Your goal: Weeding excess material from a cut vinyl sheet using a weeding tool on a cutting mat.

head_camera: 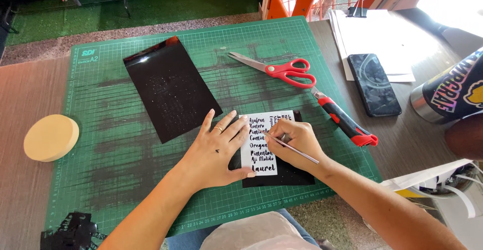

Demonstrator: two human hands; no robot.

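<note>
Left hand: the left hand [214, 152] is lying flat, fingers spread and gripping nothing, pressing down on the left edge of the small black vinyl sheet with white lettered backing [265, 149].
Right hand: the right hand [297, 142] is closing its fingers pen-style around the thin silver metal weeding tool [294, 151], its tip touching the lettered area near the sheet's upper middle.
Lettered sheet: it is lying flat on the green gridded cutting mat [126, 144], near the mat's front edge, between the two hands.
Larger sheet: a glossy black rectangular vinyl sheet [168, 86] is lying tilted on the mat, just beyond the left hand's fingertips.
Cutting tools: red-handled steel scissors [279, 69] are resting on the mat's far right part; a red and black utility knife [344, 121] is lying along the mat's right edge, near the right hand.
Mat's left: a round pale yellow disc [50, 137] is sitting on the brown wooden table [20, 94], just off the mat.
Front left corner: crumpled black vinyl scraps [73, 232] are lying at the mat's corner.
Right side: a black smartphone [374, 84] is lying partly on white clipped papers [382, 36], well apart from the hands.
</note>
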